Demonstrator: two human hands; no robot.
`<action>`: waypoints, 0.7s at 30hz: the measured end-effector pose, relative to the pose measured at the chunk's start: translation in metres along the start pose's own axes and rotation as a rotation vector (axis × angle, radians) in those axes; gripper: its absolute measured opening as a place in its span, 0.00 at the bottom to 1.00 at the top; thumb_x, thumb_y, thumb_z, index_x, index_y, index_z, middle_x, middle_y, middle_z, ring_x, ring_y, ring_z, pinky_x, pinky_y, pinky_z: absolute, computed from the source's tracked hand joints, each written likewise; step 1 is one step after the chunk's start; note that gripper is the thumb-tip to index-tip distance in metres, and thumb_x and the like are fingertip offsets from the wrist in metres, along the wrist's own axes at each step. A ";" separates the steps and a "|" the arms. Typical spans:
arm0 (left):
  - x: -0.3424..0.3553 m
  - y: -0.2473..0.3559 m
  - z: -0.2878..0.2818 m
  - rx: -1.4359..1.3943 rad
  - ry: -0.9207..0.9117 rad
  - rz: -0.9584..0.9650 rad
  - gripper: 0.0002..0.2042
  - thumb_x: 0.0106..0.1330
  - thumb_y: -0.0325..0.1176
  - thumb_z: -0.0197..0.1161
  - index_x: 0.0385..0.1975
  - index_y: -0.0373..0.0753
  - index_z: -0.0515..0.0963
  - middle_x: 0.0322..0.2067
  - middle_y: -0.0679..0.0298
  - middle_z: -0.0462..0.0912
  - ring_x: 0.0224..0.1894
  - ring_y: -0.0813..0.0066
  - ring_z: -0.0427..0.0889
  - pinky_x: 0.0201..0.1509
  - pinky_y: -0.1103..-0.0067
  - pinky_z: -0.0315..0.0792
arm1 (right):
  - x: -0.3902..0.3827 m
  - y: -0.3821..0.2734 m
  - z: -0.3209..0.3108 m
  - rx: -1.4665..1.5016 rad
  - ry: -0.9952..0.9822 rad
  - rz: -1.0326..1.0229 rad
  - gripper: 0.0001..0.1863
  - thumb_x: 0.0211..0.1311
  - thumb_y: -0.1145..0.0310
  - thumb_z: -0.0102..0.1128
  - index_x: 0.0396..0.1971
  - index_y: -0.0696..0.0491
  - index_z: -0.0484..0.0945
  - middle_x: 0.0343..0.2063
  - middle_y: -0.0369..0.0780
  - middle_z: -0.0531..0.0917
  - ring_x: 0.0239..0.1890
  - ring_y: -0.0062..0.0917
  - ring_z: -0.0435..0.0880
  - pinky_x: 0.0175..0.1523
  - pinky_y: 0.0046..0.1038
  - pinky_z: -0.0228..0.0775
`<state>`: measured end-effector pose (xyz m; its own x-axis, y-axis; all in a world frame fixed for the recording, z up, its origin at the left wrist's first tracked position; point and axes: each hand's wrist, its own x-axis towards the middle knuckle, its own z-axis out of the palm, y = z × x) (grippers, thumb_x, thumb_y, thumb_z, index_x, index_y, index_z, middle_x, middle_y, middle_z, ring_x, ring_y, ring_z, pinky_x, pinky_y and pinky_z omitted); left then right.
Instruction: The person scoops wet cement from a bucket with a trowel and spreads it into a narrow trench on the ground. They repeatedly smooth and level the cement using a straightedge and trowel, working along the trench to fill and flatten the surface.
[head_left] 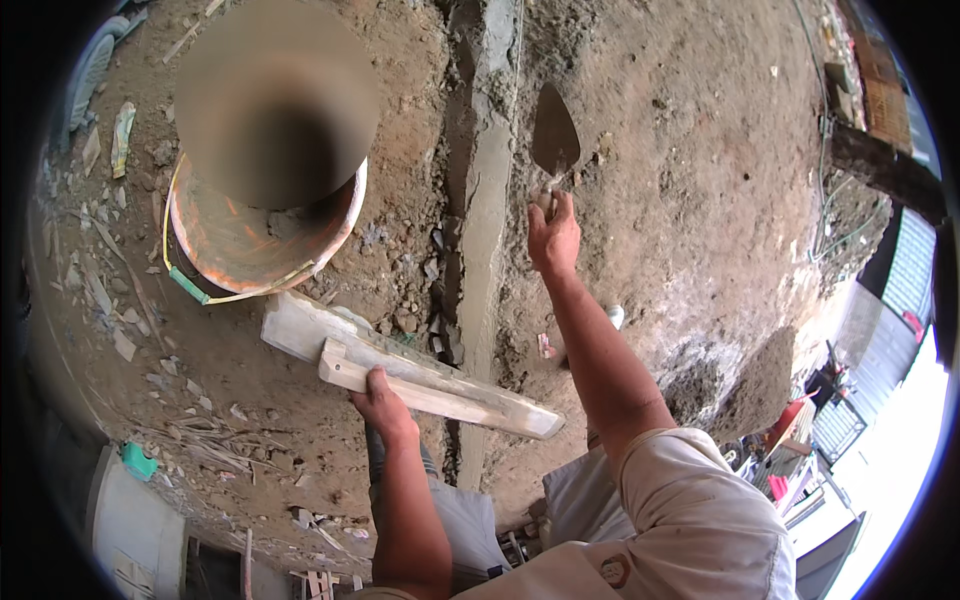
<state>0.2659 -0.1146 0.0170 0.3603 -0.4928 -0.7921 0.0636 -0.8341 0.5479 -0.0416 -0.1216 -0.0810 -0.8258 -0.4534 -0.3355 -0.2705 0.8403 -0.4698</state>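
our right hand [555, 238] holds a trowel [556, 135], its fingers curled closed around the grip at the near end. the blade lies just past those fingers, pointing away from us, over the bare soil [690, 170] to the right of a narrow grey concrete strip [487, 220]. we cannot tell whether the blade touches the ground.

our left hand [388, 408] grips a long wooden float [450, 400] by the pale bar along its near edge. the thumb presses on top of the bar, close to its left end; the other fingers are mostly hidden, so we cannot tell just how they close beneath. most of the float reaches out to the right of this hand, slanting across the strip toward our lap, while its broad left end sits beyond the fingers, near the bucket [225, 262].

that bucket stands on the left, wide-mouthed and smeared inside with orange and brown, its wire handle [243, 297] slung along the near side with a green grip. a blurred patch covers its far part. stones and splinters [215, 450] litter the soil to our left.
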 end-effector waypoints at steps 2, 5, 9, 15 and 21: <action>-0.001 0.001 0.000 0.007 0.021 0.000 0.28 0.66 0.32 0.53 0.66 0.33 0.60 0.62 0.54 0.68 0.62 0.58 0.71 0.65 0.65 0.66 | 0.000 0.016 -0.016 0.012 0.016 -0.013 0.21 0.64 0.60 0.57 0.53 0.54 0.69 0.41 0.54 0.82 0.44 0.53 0.81 0.48 0.45 0.73; -0.002 -0.001 0.002 0.029 0.028 0.014 0.28 0.66 0.32 0.53 0.66 0.33 0.60 0.62 0.54 0.68 0.61 0.58 0.71 0.64 0.65 0.66 | 0.023 0.041 -0.035 -0.030 -0.014 -0.094 0.21 0.66 0.57 0.53 0.52 0.56 0.71 0.44 0.56 0.81 0.48 0.53 0.80 0.52 0.46 0.71; 0.000 -0.010 -0.001 0.034 0.012 0.023 0.28 0.66 0.32 0.52 0.66 0.34 0.60 0.62 0.54 0.68 0.61 0.58 0.71 0.65 0.65 0.66 | 0.087 0.040 -0.038 -0.034 -0.183 -0.161 0.28 0.63 0.51 0.61 0.52 0.59 0.71 0.41 0.55 0.82 0.47 0.50 0.82 0.51 0.42 0.73; -0.008 -0.014 0.007 0.070 -0.001 0.016 0.28 0.67 0.32 0.52 0.67 0.34 0.59 0.63 0.54 0.67 0.63 0.58 0.69 0.66 0.64 0.65 | 0.142 0.045 -0.011 -0.144 -0.318 -0.273 0.25 0.63 0.54 0.60 0.52 0.57 0.73 0.41 0.55 0.82 0.46 0.51 0.81 0.52 0.41 0.74; -0.012 -0.018 0.008 0.069 0.026 0.012 0.28 0.66 0.32 0.52 0.67 0.34 0.59 0.64 0.54 0.66 0.64 0.58 0.68 0.66 0.63 0.64 | 0.053 0.109 -0.012 -0.423 -0.601 -0.192 0.23 0.66 0.51 0.52 0.54 0.48 0.66 0.40 0.54 0.82 0.46 0.51 0.81 0.50 0.47 0.73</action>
<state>0.2531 -0.0958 0.0150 0.3846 -0.4966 -0.7781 -0.0047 -0.8440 0.5364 -0.1205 -0.0501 -0.1402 -0.3660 -0.5855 -0.7233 -0.6488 0.7177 -0.2527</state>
